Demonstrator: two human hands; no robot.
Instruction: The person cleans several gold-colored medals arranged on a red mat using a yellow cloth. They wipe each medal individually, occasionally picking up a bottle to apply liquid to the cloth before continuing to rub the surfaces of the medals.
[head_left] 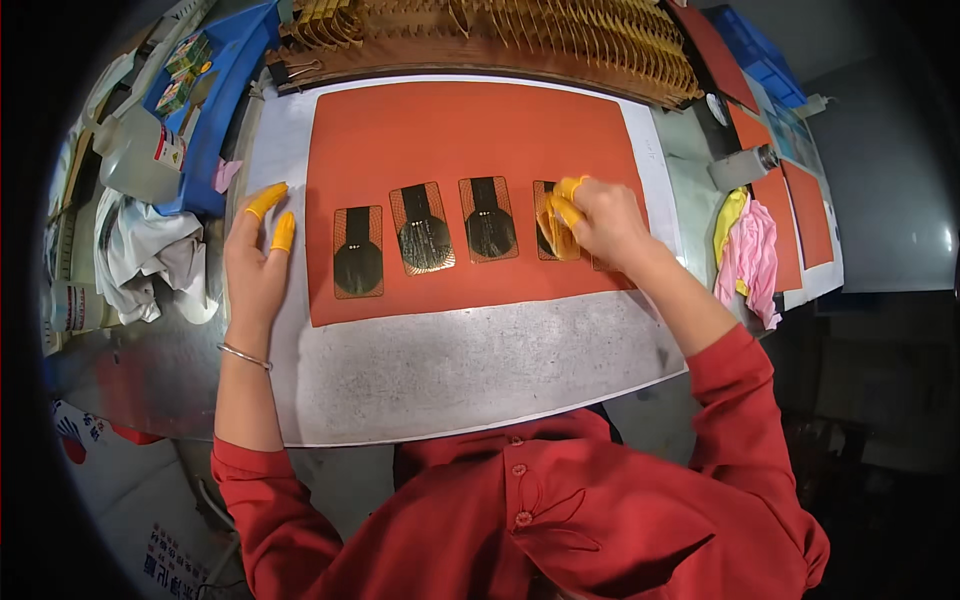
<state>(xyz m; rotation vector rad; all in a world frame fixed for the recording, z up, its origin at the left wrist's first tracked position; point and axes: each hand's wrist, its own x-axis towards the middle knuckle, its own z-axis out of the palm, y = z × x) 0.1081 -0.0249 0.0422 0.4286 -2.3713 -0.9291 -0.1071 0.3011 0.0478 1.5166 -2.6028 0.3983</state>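
My right hand point(612, 225), with yellow cots on its fingers, pinches a curled, translucent amber film point(557, 238) over the fourth flat piece point(542, 205) in a row. That piece is partly covered by the film and fingers. To its left lie three similar thin pieces, the leftmost point(358, 252), a slightly tilted one point(423, 228) and another point(488, 220), each black with a round lower part and a patterned gold border. A further piece shows only partly under my right wrist. My left hand point(255, 250), also in yellow cots, is open beside the orange mat's point(460, 130) left edge, holding nothing.
A wooden rack point(500, 55) with rows of curved amber strips stands behind the mat. On the left are a blue tray point(215, 130), a plastic bottle point(140, 160) and white cloth point(150, 260). A grey bottle point(740, 170) and pink cloth point(752, 250) are at right.
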